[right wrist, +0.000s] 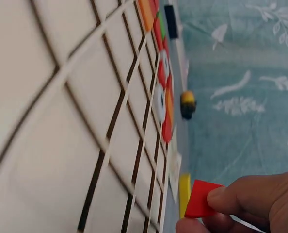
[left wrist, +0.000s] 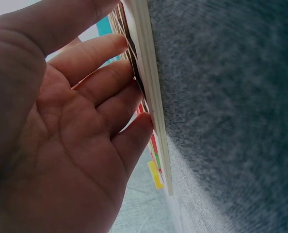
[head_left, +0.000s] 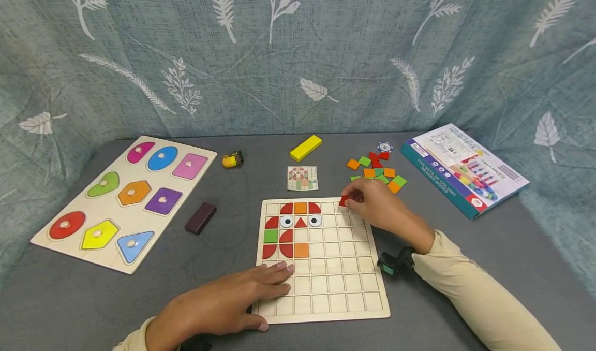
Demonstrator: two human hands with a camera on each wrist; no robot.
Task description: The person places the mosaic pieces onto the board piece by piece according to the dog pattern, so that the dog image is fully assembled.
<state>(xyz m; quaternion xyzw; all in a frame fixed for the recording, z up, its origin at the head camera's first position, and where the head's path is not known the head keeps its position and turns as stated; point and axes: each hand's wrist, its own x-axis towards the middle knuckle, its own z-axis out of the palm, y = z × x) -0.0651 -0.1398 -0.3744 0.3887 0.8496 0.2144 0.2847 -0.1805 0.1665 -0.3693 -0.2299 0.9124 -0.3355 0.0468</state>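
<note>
A wooden grid board lies in the middle of the table. Red, orange and green tiles and two eye discs fill some of its upper-left cells. My right hand pinches a small red tile between thumb and fingers over the board's upper-right corner. My left hand rests on the board's lower-left edge, its fingers extended; the left wrist view shows the fingertips at the board's edge. Just beyond the board lies a small pattern card with a picture in similar colours.
Loose tiles lie behind my right hand, near a poker chip. A boxed set is at right, a shape puzzle at left. Also around are a yellow block, a dark block and a small yellow-and-black toy.
</note>
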